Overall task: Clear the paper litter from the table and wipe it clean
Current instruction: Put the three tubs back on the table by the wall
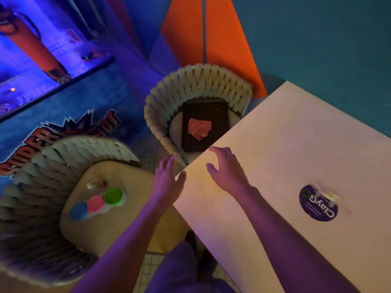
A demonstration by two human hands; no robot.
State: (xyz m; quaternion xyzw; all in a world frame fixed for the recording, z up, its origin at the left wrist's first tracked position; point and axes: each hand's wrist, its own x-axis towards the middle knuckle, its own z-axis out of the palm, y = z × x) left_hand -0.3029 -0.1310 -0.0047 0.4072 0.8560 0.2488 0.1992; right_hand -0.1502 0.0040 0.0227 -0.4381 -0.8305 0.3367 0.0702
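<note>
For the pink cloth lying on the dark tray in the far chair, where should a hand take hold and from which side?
Pinch the raised crumpled folds at the middle of the pink cloth, coming from above. It lies loosely bunched on the dark tray, and the chair's woven back curves round the far sides, so only the top and the table side are open. Both hands are empty.

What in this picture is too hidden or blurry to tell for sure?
All in the head view:
- Pale object on the round purple sticker: motion-blurred; paper or not, unclear.
- Table: its right and lower parts are cut off by the frame edges.
- Small bits on the near chair's seat, beside the three tubs: blurred, unidentifiable.
- Small print on the sticker: too small to read.
</note>
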